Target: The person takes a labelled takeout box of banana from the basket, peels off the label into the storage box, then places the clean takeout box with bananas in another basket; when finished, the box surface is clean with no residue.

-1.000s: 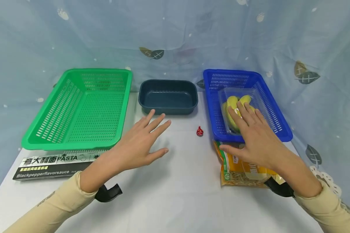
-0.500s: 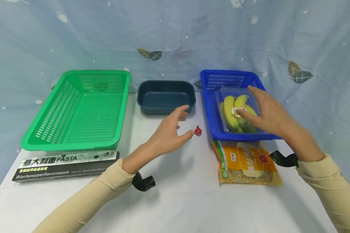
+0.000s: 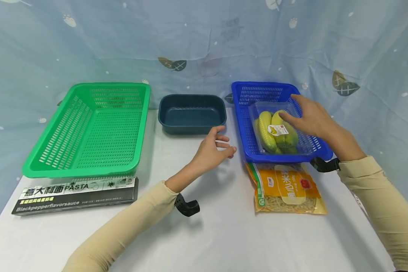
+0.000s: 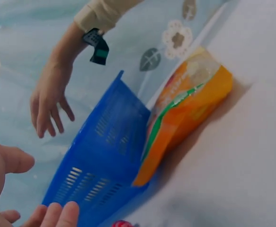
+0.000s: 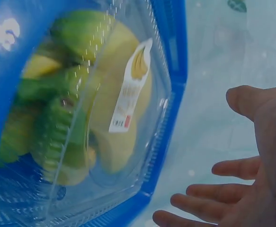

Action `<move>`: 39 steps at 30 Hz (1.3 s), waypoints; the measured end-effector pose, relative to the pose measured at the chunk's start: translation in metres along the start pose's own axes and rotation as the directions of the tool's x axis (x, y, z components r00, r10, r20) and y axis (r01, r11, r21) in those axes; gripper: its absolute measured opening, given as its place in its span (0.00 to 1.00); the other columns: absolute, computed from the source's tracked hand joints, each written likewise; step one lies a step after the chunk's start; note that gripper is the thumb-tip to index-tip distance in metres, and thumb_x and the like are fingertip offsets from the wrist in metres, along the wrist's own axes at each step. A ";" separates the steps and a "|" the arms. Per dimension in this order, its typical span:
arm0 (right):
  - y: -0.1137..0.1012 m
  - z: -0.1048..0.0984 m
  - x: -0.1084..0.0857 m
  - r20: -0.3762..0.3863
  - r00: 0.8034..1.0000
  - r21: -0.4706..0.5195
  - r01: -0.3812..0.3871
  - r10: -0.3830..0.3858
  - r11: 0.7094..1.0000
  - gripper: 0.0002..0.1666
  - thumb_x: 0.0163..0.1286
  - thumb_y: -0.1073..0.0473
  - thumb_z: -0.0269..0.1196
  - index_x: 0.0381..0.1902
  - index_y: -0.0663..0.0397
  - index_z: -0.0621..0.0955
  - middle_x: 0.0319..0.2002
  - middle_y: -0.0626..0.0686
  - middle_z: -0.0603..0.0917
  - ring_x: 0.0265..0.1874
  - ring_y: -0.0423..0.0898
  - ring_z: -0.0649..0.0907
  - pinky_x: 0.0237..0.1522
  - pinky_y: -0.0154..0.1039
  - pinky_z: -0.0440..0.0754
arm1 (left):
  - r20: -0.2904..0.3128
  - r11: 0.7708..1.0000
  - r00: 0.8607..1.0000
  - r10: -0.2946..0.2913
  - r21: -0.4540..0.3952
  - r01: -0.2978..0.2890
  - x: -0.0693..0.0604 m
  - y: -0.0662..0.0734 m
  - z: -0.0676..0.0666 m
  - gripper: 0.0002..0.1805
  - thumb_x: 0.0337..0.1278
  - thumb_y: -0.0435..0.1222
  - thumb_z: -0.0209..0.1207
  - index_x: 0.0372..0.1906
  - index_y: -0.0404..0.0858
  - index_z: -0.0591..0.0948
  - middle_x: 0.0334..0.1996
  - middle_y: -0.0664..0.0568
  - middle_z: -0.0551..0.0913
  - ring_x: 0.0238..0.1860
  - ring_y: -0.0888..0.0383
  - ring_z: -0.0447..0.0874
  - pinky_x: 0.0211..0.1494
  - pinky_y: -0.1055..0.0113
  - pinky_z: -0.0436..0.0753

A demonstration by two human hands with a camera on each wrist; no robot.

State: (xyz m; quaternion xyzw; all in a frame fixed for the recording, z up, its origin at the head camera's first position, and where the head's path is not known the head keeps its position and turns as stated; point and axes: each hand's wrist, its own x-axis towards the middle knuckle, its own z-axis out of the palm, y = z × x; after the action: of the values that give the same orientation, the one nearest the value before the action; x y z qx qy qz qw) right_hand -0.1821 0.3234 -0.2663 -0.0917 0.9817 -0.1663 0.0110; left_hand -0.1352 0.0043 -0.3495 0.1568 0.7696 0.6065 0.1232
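My left hand [image 3: 209, 152] reaches over the white table with thumb and fingers spread apart and nothing between them. In the head view its thumb tip almost covers a small red-wrapped lollipop [image 4: 122, 223], which shows at the bottom of the left wrist view; touch cannot be told. Over the right side of the blue basket [image 3: 239, 124] is my right hand [image 3: 314, 119], fingers loosely bent and holding nothing. A clear plastic box of bananas [image 3: 266, 132] with a white label lies in that basket, and the right wrist view shows the hand apart from it.
At the left stands a green basket [image 3: 141, 139], with a black-and-white pasta box [image 3: 78, 196] before it. A dark blue tub [image 3: 192, 128] sits at the back middle. An orange bag [image 3: 289, 189] lies in front of the blue basket.
My left hand has moved right and forward to the lollipop, its fingers bending. The right hand has shifted right and back, off the bananas, uncovering them and the orange bag.
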 end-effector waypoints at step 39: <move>0.055 0.006 0.075 0.324 0.904 0.154 -0.340 0.278 0.928 0.52 0.76 0.37 0.52 0.74 0.77 0.53 0.67 0.77 0.59 0.56 0.71 0.73 0.45 0.57 0.84 | -0.062 0.903 0.977 -0.206 -0.397 0.165 0.038 0.000 0.049 0.40 0.55 0.23 0.67 0.73 0.38 0.65 0.43 0.44 0.77 0.37 0.53 0.84 0.35 0.61 0.88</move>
State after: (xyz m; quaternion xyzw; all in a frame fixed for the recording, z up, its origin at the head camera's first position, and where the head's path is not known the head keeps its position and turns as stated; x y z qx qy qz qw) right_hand -0.2651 0.3588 -0.2897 0.0434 0.9482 -0.2478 0.1939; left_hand -0.1513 0.0632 -0.3612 0.0240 0.6502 0.7402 0.1696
